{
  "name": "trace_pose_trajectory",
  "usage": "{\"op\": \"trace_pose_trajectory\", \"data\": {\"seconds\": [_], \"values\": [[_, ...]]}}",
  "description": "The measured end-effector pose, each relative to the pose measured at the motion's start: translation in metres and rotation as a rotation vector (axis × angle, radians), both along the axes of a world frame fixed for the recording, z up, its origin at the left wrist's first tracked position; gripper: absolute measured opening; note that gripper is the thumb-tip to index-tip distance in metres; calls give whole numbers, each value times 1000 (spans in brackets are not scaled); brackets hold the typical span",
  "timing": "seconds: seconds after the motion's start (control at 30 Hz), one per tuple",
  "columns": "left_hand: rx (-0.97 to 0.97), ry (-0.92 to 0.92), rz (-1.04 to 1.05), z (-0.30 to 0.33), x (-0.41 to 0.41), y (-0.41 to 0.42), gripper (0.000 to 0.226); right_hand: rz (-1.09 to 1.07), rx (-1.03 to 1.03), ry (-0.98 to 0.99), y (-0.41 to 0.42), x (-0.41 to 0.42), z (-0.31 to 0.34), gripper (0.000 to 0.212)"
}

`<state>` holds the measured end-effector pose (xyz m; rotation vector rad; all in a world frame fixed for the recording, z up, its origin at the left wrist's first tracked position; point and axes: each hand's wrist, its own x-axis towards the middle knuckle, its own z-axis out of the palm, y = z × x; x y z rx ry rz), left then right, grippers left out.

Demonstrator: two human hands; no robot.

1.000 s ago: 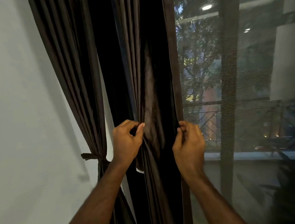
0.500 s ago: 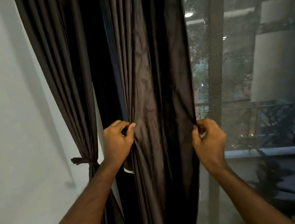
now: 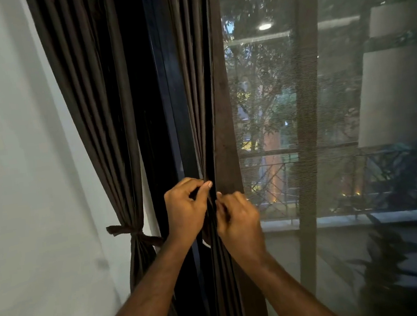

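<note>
As left hand (image 3: 184,210) and right hand (image 3: 239,219) pinch the curtain (image 3: 198,81), mesh screen (image 3: 309,120) stands beside.

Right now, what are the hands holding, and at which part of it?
Both hold the dark brown curtain: the left hand pinches its gathered folds, and the right hand grips the folds right beside it, near the hemmed edge.

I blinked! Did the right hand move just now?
Yes. The right hand went left, away from the window post, bunching the curtain beside the left hand.
</note>
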<state>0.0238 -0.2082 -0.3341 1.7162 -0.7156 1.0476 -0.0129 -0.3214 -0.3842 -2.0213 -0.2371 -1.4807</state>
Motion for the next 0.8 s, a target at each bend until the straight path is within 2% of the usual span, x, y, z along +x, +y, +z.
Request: {"op": "trace_pose_trajectory", "data": {"seconds": [0.27, 0.5, 0.6, 0.73, 0.8], "values": [[-41, 43, -58, 0, -4, 6, 8, 10, 25, -21, 21, 8, -2, 13], [-40, 56, -179, -2, 0, 11, 20, -38, 20, -61, 33, 10, -5, 9], [-63, 48, -181, -3, 1, 7, 17, -48, 17, -55, 33, 10, -8, 13], [-62, 63, -182, -10, 7, -11, 13, 54, 8, 16, 3, 3, -17, 26], [-60, 43, -191, -11, 9, -11, 11, 84, 2, 32, -7, -4, -19, 23]]}}
